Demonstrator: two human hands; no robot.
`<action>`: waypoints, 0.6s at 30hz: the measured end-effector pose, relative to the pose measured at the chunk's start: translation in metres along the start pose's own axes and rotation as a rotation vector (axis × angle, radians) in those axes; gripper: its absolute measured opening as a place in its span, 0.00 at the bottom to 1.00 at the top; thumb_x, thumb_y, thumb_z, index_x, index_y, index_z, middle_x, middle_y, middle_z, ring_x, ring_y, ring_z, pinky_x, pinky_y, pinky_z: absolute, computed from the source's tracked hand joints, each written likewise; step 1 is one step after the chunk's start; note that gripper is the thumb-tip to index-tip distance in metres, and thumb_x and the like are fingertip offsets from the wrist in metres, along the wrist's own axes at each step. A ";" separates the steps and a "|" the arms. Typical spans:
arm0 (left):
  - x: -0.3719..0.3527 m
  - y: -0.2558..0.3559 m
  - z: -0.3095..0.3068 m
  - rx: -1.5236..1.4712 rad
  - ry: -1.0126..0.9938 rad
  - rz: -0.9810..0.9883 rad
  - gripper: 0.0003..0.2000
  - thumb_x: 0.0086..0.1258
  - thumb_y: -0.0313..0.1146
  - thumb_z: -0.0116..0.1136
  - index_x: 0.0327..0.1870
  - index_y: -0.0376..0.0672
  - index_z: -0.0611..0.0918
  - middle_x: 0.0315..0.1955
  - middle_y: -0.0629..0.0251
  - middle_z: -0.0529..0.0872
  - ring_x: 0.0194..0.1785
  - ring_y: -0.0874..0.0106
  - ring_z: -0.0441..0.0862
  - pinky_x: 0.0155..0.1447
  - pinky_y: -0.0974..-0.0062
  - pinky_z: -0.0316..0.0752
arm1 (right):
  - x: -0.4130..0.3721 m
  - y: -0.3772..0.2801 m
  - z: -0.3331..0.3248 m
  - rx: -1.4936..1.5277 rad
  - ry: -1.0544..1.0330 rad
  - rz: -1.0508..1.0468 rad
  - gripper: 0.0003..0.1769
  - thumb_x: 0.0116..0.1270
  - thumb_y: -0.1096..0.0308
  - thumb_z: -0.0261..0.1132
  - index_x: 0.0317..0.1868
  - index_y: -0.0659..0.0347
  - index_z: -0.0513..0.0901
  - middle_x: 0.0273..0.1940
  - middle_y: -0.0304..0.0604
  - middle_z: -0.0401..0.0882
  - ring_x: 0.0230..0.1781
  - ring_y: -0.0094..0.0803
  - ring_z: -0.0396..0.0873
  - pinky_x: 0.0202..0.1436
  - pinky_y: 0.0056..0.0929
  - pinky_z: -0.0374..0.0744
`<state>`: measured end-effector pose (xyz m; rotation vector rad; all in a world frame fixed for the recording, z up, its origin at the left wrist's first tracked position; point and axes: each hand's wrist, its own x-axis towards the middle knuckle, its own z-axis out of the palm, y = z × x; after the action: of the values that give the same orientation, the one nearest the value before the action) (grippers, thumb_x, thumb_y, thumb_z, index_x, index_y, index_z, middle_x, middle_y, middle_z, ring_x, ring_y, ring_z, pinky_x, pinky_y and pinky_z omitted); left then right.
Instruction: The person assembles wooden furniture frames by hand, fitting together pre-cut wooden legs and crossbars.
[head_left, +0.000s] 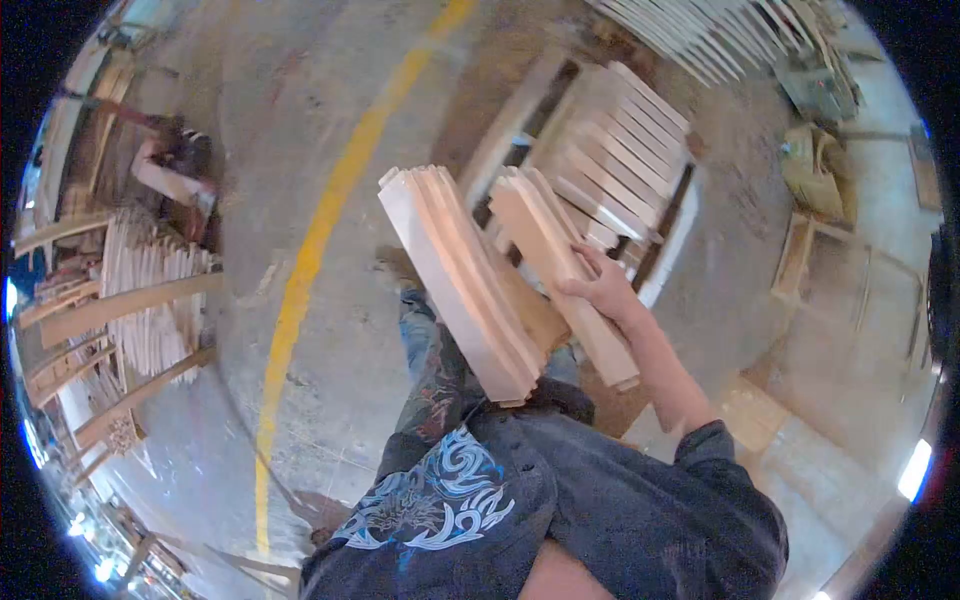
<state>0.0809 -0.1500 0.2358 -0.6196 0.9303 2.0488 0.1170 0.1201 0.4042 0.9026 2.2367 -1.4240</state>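
Note:
My right hand [605, 288] is wrapped over the edge of a smaller stack of light wooden boards [560, 255], held at a slant in front of my body. Close on its left is a larger bundle of boards [450, 275], also slanted, its near end by my waist. My left forearm, tattooed, runs up under this larger bundle. The boards hide my left hand and its fingers. Between the two bundles, lower down, a darker tan wooden surface [535, 312] shows.
Ahead lies a slatted stack of boards [625, 150] on the floor. A yellow line [315, 230] crosses the concrete on the left. Racked boards [150, 290] stand at far left, with a blurred person [175, 165] beyond. More strips [700, 35] lie at top right.

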 end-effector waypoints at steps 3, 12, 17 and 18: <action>0.011 0.109 -0.036 -0.024 0.025 0.065 0.46 0.65 0.77 0.31 0.76 0.51 0.58 0.73 0.59 0.62 0.74 0.58 0.60 0.76 0.54 0.56 | 0.030 -0.091 0.065 0.139 -0.116 0.064 0.51 0.43 0.48 0.78 0.69 0.58 0.71 0.63 0.54 0.75 0.63 0.42 0.73 0.67 0.36 0.69; 0.045 0.403 -0.098 -0.097 0.177 0.407 0.45 0.66 0.76 0.31 0.76 0.50 0.58 0.73 0.59 0.62 0.74 0.58 0.60 0.76 0.55 0.56 | 0.154 -0.305 0.225 0.216 -0.281 -0.107 0.51 0.44 0.53 0.81 0.68 0.63 0.71 0.60 0.55 0.76 0.61 0.39 0.75 0.64 0.33 0.72; 0.108 0.530 -0.143 -0.168 0.259 0.553 0.45 0.67 0.75 0.30 0.76 0.50 0.58 0.73 0.59 0.61 0.74 0.58 0.60 0.76 0.55 0.56 | 0.271 -0.421 0.312 0.214 -0.445 -0.247 0.50 0.45 0.56 0.81 0.68 0.67 0.69 0.60 0.55 0.76 0.58 0.37 0.77 0.61 0.32 0.75; 0.126 0.554 -0.153 -0.190 0.273 0.582 0.45 0.67 0.75 0.30 0.76 0.50 0.58 0.73 0.59 0.61 0.74 0.58 0.60 0.76 0.55 0.56 | 0.298 -0.440 0.329 0.107 -0.436 -0.290 0.50 0.46 0.57 0.81 0.69 0.65 0.69 0.61 0.53 0.76 0.58 0.36 0.77 0.61 0.32 0.75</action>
<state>-0.4255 -0.4467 0.2774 -0.8149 1.1841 2.6375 -0.4155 -0.2071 0.3843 0.2586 2.0247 -1.6863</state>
